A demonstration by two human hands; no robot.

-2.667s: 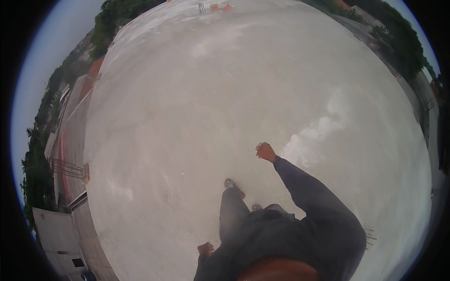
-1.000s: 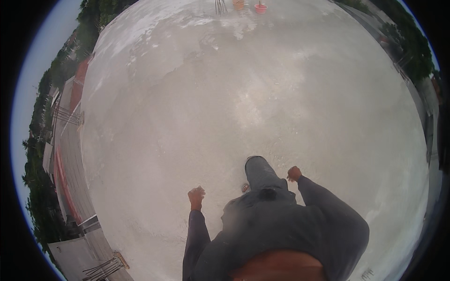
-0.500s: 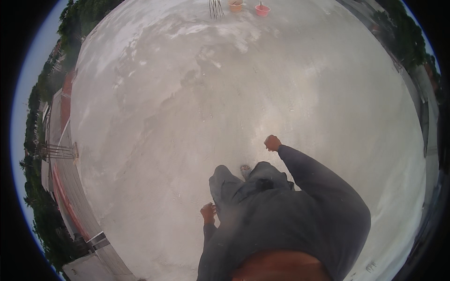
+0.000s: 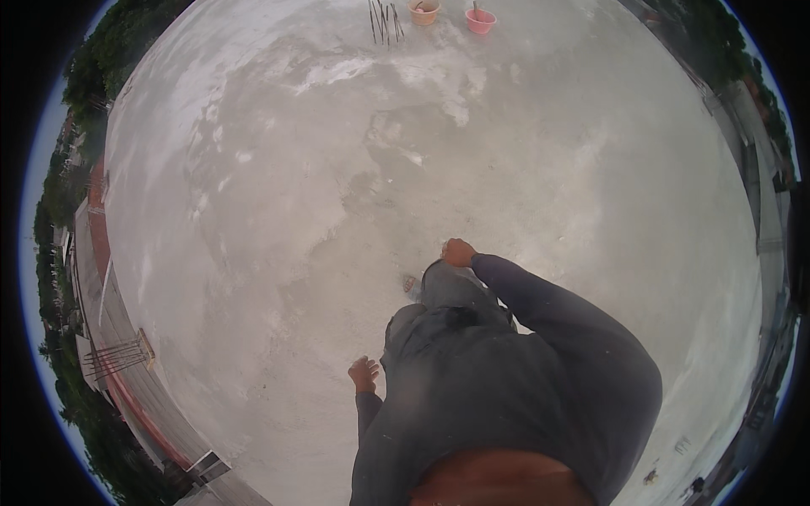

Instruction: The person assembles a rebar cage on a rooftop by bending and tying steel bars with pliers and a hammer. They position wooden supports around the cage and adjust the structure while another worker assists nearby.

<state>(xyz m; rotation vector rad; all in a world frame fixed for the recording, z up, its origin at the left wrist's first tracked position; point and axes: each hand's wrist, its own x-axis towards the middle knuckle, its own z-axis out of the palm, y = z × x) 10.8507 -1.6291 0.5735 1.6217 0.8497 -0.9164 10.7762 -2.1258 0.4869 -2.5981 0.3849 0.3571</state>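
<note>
My right hand [image 4: 459, 252] is closed in a fist in front of my raised knee; its inner side is hidden, so I cannot make out whether anything is in it. Low beside my left hip hangs my left hand [image 4: 364, 374], its fingers loosely bent and apart, with nothing visible in them. Neither hand touches the grey concrete slab [image 4: 278, 219] under me. One foot [image 4: 412, 287] shows ahead of my dark trousers.
Ahead, several thin upright rods [image 4: 386, 24] stand on the slab beside an orange bucket [image 4: 424, 12] and a pink bucket [image 4: 481, 20]. More rods [image 4: 116, 357] stick out past the left edge, near lower roofs. Trees and buildings lie beyond both sides.
I have walked forward; the buckets and rods ahead look nearer. My right hand has swung left to my knee. My left hand's fingers now show more apart.
</note>
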